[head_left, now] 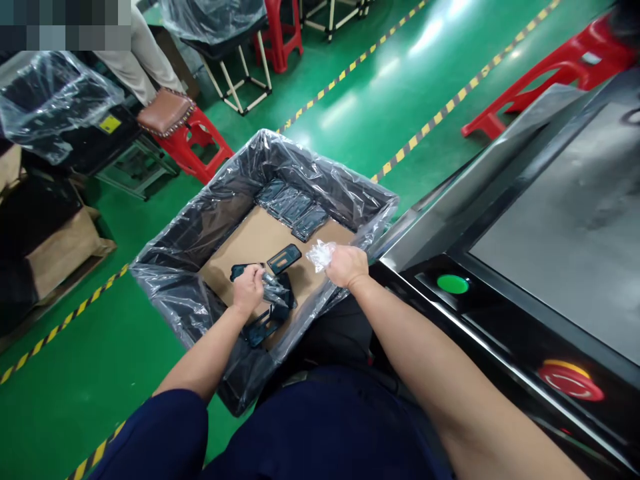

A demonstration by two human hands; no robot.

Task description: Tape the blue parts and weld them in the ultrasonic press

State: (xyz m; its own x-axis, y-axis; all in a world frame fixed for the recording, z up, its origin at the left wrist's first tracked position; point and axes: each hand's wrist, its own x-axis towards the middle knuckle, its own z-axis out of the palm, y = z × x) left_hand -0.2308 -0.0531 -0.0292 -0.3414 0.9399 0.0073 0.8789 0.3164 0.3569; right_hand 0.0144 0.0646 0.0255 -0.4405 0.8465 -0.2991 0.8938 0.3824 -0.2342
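Observation:
My left hand [249,290] is closed over the near part of the bin, pinching a clear plastic bag [274,288] with something greyish inside or behind it. Crumpled clear plastic film [320,255] sticks out of my right hand [347,265], which is closed on it near the bin's right wall. Between the hands lies a dark phone case [284,259] with a long slot. Another dark case [263,325] rests below the left hand, partly hidden. Farther back, several bagged dark cases [293,205] lie in an overlapping row on the cardboard sheet [250,237].
The black bin [183,230] is lined with clear plastic. At right stands a machine with a green button [453,284] and a red emergency stop [571,380]. A red stool [200,143] with a brown cushion stands behind, near a person's legs [143,57].

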